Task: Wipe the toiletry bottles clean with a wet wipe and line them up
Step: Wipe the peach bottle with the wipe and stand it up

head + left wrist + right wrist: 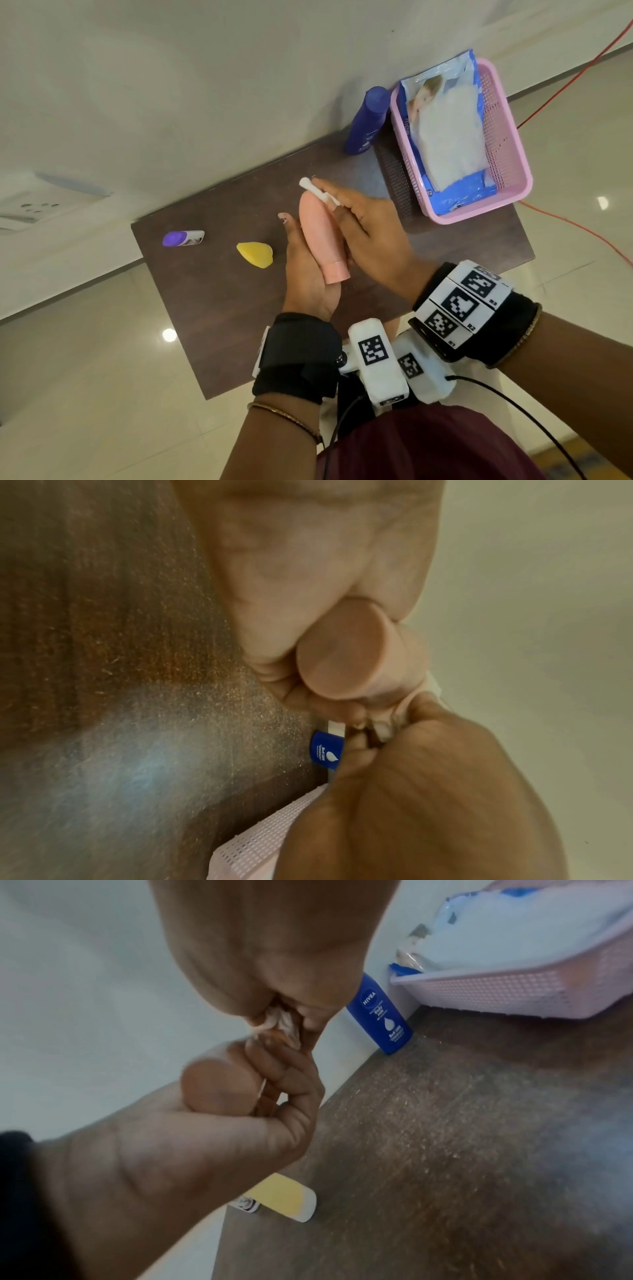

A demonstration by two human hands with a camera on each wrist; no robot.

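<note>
Left hand [308, 270] fingers curled round the pink bottle [322, 233], cap toward the wrist, bottle lying along the palm above the table [222, 308]. Right hand [370, 233] fingers closed on a bunched white wet wipe [317, 192], pressed against the bottle's far, rounded end. Further out: yellow bottle [255, 254] just left of the hands, small purple-capped bottle [183, 238] beyond it. Blue bottle [368, 120] stands by the wall, just beside the pink basket [507, 144] holding a wipes pack [445, 126].
</note>
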